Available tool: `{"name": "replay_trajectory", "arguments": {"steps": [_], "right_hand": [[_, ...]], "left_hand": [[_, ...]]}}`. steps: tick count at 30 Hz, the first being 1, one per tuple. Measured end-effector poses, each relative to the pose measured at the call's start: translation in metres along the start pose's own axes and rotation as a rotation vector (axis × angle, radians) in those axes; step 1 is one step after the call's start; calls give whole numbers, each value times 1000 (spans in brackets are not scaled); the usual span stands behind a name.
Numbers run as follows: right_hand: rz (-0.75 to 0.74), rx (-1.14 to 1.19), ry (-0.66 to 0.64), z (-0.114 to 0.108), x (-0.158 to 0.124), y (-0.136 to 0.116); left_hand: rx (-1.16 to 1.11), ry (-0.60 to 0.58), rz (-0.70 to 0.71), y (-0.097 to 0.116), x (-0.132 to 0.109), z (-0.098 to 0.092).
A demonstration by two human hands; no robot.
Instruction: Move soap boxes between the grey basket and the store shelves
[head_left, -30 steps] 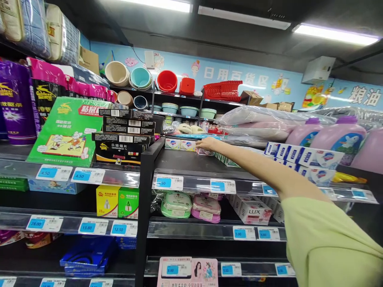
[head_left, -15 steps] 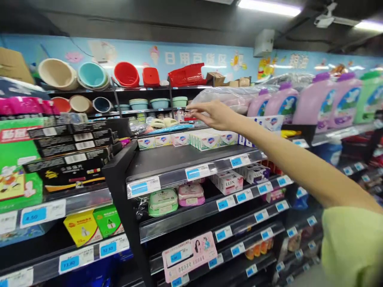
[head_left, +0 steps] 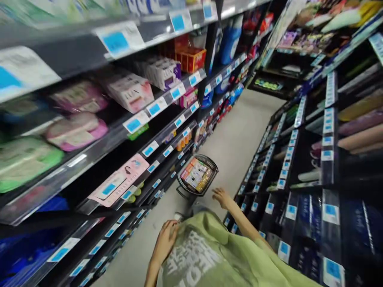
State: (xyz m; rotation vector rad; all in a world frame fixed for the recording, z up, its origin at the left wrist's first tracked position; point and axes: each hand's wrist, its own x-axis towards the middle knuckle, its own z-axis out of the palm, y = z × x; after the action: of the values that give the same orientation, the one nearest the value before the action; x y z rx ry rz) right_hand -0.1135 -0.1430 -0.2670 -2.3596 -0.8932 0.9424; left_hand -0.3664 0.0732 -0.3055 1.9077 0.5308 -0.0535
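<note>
A dark shopping basket (head_left: 214,162) stands on the aisle floor in front of my feet, with its handle folded to one side. Colourful printed packages (head_left: 196,174) lie inside it; blur hides their exact kind. My right hand (head_left: 221,198) hangs in the air near the basket's right side, fingers apart and nothing in them. Beside the front of my green shirt (head_left: 203,255) is my left hand (head_left: 169,239), its fingers loosely bent and holding nothing that I can see. Neither hand touches the basket.
Left of me, shelves hold LUX soap boxes (head_left: 131,92), a pink soap case (head_left: 74,129) and a green soap case (head_left: 28,161). A pink sign (head_left: 121,181) juts from a lower shelf. Another shelf unit (head_left: 299,159) lines the right side. Grey floor (head_left: 239,127) runs between them.
My view has swung down from the upper shelf to the floor. My right arm has come down from above the soap boxes. My left hand and the basket have come into view.
</note>
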Motion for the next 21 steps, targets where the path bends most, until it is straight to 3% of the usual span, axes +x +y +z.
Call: {"name": "replay_trajectory", "arguments": {"steps": [2, 4, 6, 9, 12, 15, 18, 21], "right_hand": [[113, 52, -17, 40, -20, 50], [219, 114, 12, 66, -39, 88], [305, 173, 57, 82, -46, 120], [385, 254, 96, 91, -32, 167], [414, 311, 68, 88, 0, 217], [412, 327, -22, 77, 34, 272], [420, 317, -111, 55, 66, 328], [443, 321, -111, 29, 98, 381]], "left_hand": [[113, -111, -16, -7, 8, 18], [188, -192, -25, -7, 20, 34], [248, -254, -6, -5, 36, 53], [348, -333, 40, -7, 71, 86], [418, -327, 14, -16, 111, 123], [452, -235, -75, -23, 141, 161], [493, -173, -148, -19, 151, 196], [534, -195, -190, -10, 154, 222]]}}
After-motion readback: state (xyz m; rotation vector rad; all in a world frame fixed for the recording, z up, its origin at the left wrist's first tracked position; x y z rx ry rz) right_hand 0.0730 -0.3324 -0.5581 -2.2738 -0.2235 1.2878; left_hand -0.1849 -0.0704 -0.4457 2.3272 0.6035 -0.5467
